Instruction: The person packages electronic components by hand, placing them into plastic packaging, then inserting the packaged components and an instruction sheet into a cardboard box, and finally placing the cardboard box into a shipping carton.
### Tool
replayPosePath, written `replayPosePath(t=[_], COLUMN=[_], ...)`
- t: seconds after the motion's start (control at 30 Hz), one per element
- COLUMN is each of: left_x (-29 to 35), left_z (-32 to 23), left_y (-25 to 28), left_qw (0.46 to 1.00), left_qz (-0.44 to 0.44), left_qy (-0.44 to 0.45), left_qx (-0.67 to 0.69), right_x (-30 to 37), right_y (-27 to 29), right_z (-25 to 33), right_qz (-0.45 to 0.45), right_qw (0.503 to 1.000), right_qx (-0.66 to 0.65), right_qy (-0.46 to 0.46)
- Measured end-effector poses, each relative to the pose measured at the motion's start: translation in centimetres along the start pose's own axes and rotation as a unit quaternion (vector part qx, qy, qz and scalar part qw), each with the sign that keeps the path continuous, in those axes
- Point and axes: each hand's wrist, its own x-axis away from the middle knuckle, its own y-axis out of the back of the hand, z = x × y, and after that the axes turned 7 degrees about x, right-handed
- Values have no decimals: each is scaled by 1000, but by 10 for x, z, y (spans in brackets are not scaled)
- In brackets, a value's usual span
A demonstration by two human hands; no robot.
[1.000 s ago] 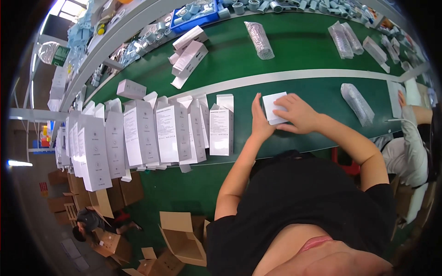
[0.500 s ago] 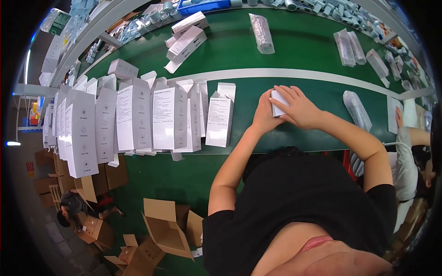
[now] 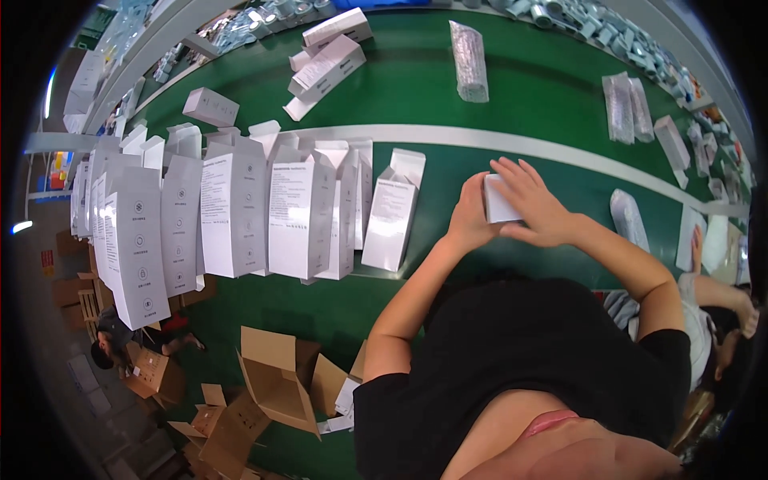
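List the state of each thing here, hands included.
Small white item: partly covered
Left hand: against its left side
Right hand: extended across its right part
White box row: upright, top flaps open where visible
Far white box: lying, end flap open
Near bubble-wrapped packet: lying down
Cardboard box: open, flaps spread

The box [image 3: 499,210] is between the fingers [image 3: 514,179]. On the counter [image 3: 596,190], cartons [image 3: 298,214] stand left of the fingers and a parcel [image 3: 630,220] lies right; beyond the fingers lies another parcel [image 3: 470,62].
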Motion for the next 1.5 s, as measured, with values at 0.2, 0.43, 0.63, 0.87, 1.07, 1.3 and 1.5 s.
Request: replayPosePath(t=[0.2, 0.43, 0.63, 0.87, 1.07, 1.3, 1.5], left_x=[-87, -203, -205, -171, -112, -65, -10], left_z=[-23, 40, 64, 15, -75, -78, -44], left_y=[50, 130, 137, 51, -83, -128, -121], left_qw=[975, 877, 876, 929, 977, 969, 989], left_qz=[-219, -459, -447, -327, 131, 202, 91], left_qy=[27, -54, 15, -77, -169, -129, 98], left_qx=[21, -128, -181, -158, -1, -60, -56], right_x=[-77, -225, -146, 131, 191, 136, 84], right_y=[-30, -121, -161, -137, -120, -85, -116], right_z=[-134, -184, -230, -91, -48, -240, -337], right_qz=[-227, -29, -160, -193, -76, -346, -80], right_qw=[887, 805, 538, 735, 884, 768, 668], right_qx=[-246, -118, -762, -457, -66, -3, 15], right_qy=[-318, -580, -325, -462, -457, -539, -740])
